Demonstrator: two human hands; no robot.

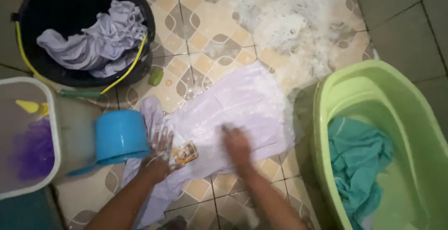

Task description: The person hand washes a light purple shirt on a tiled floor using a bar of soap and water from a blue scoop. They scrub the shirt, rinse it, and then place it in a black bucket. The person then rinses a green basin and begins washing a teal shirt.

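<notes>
A pale lilac garment (pixel 233 113) lies spread flat on the tiled floor (pixel 210 24) at frame centre, wet and streaked with suds. The left hand (pixel 161 153) rests on its lower left part, fingers spread wide and flat, coated in foam, touching the cloth and just beside a small printed sachet (pixel 185 152) that lies at the hand's 3 o'clock. The right hand (pixel 237 143) presses on the garment's middle; it is motion-blurred, so the spread of its fingers cannot be told, nor whether it holds anything. Judged progress: the garment is soaped and under scrubbing, not rinsed. A patch of white foam (pixel 289 20) covers the floor at the garment's 1 o'clock. A black tub (pixel 28 6) at 10 o'clock holds crumpled pale clothes (pixel 98 41). A green basin (pixel 368 78) at 3 o'clock holds water and a teal cloth (pixel 359 157), judged as soaking and not yet handled. A blue dipper (pixel 120 136) lies touching the garment's left edge, and a white container (pixel 51 132) stands at 9 o'clock. A small green bar (pixel 156 76) lies near the black tub.
</notes>
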